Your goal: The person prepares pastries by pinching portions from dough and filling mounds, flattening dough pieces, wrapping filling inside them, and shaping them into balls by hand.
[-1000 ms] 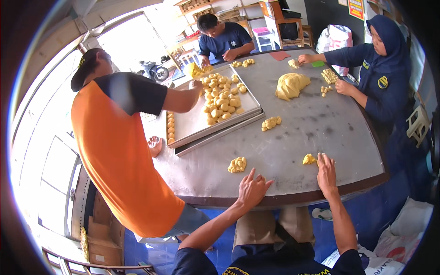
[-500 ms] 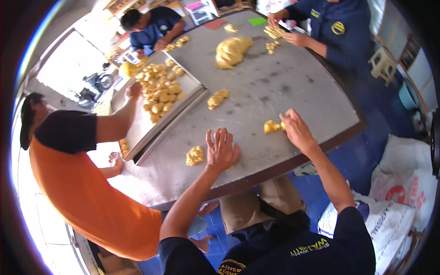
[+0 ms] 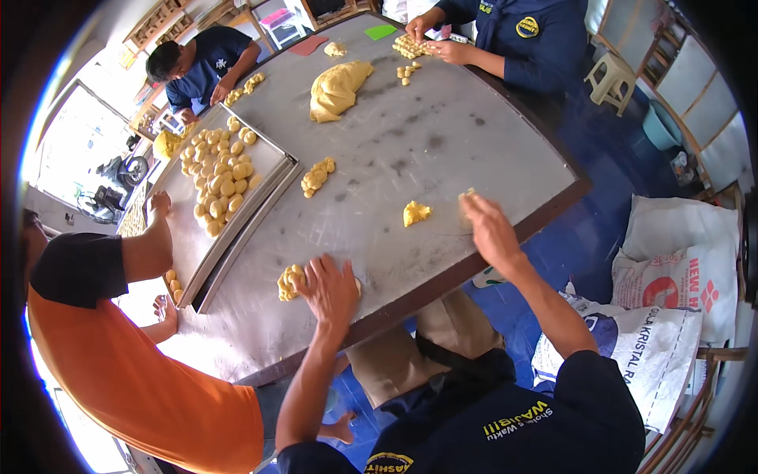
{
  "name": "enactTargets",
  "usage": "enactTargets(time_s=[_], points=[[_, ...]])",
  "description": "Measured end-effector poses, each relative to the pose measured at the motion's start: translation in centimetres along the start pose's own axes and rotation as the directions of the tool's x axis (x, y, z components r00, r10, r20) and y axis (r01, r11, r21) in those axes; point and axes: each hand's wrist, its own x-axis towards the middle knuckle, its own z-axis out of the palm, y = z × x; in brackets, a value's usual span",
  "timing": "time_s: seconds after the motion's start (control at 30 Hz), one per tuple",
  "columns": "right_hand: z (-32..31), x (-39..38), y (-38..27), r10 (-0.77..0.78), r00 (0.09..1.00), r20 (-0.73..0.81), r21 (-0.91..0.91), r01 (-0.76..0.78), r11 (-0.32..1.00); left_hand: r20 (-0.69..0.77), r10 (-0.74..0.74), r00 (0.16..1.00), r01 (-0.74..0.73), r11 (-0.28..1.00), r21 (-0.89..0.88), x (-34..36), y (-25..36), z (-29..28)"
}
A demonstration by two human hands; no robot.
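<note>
one metal-topped table [image 3: 505, 150] fills the middle, with three co-workers around it: one in orange [image 3: 150, 363], face lost at the dark rim; one in a dark shirt [image 3: 217, 67], bent over; and one in a dark top [image 3: 521, 47], head cut off by the upper edge. at least two white sacks [image 3: 675, 237] lean at the right, overlapping too much for a sure count. one tray [image 3: 264, 158] bears a heap of dough balls [image 3: 221, 178], too piled up to number. one large dough mound [image 3: 338, 92] sits beyond the middle. the person's two hands are over the near side: the left hand [image 3: 330, 291] is palm down with fingers moderately spread, a pale sliver showing beside it, the rest hidden; the right hand [image 3: 491, 229] is blurred, fingers close together, a pale bit at the tips, and whether they grip it cannot be told. one lumpy dough cluster [image 3: 289, 283] lies against the left fingers, another cluster [image 3: 318, 178] farther off; the smallest of these, one yellow dough piece [image 3: 416, 213], rests left of the right hand.
</note>
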Motion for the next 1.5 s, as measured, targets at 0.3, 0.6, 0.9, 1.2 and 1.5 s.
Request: enactTargets(time_s=[0.3,0.6,0.9,1.2,1.5], points=[[1.7,1.7,-1.2,-0.146,0.987,0.069,0.008,0.146,0.989,0.016,-0.157,0.987,0.142,0.838,-0.527,-4.0,-1.2,-0.7],[4.2,-2.4,-13.9,-0.098,0.995,-0.034,0.497,0.102,0.862,0.284,-0.117,0.952,0.267,-0.139,-0.954,-3.3,5.0,-2.0],[4.2,-1.6,-15.1,-0.344,0.939,-0.02,0.56,0.296,0.774,0.113,0.057,0.992,0.052,0.629,-0.775,-1.8,1.7,0.4],[4.4,-1.8,-16.3,-0.307,0.952,0.01,0.352,0.284,0.892,0.171,-0.125,0.977,0.212,0.588,-0.781,-2.5,3.5,-0.4],[5.4,1.1,-13.4,-0.071,0.952,0.297,0.705,-0.168,0.689,0.15,0.025,0.988,0.128,0.395,-0.91,-2.5,3.0,-0.6]])
